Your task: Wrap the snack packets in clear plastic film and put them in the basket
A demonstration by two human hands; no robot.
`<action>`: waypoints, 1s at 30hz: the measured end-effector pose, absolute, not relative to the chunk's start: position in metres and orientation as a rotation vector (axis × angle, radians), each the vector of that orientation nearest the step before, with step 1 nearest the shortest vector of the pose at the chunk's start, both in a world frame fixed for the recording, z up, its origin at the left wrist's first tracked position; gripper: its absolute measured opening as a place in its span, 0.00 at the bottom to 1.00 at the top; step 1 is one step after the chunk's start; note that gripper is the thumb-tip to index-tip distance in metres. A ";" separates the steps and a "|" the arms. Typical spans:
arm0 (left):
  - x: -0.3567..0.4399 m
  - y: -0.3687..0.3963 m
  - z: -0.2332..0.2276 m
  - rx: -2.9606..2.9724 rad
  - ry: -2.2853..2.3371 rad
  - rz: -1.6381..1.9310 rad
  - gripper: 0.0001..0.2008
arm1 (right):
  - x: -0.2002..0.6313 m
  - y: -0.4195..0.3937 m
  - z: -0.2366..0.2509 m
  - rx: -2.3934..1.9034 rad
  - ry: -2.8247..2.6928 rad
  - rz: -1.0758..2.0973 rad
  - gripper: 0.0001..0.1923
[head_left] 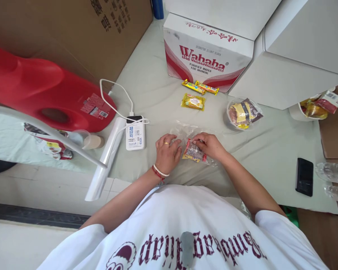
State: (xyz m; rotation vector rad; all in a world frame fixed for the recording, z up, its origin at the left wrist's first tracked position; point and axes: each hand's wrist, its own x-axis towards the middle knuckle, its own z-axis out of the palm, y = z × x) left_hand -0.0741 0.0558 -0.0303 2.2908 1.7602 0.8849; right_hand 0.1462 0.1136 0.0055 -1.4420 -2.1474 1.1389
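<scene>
Along the near side of the pale-green desk (267, 161) sit a white rectangular power bank (135, 135), the left hand (168, 153), grip loosely open, then a clear plastic bag (186, 129) with a flat brown-and-red packet (195, 150) pinched by the right hand (212, 146).

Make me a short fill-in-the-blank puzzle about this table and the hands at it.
1. The white cardboard box with red print bears the large brand name ____.
2. Beside it lie exactly ____ slim yellow-wrapped bars.
3. The left hand has a white beaded bracelet around its ____.
4. The right hand has its fingertips on a small red-and-brown wrapped packet; the flat black smartphone lies to the person's ____.

Missing words: Wahaha; two; wrist; right.
</scene>
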 end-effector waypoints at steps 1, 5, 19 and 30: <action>-0.075 0.055 -0.031 2.288 1.772 0.906 0.11 | 0.144 0.113 0.007 -1.429 -2.121 1.176 0.09; -0.078 0.044 -0.034 2.353 1.752 1.093 0.13 | 0.138 0.111 0.006 -1.395 -2.012 1.332 0.09; -0.067 0.049 -0.027 2.487 1.246 0.864 0.15 | 0.150 0.111 -0.005 -1.452 -1.885 1.554 0.16; -0.062 0.048 -0.021 2.515 1.276 0.719 0.09 | 0.169 0.146 -0.014 -1.604 -2.288 0.792 0.12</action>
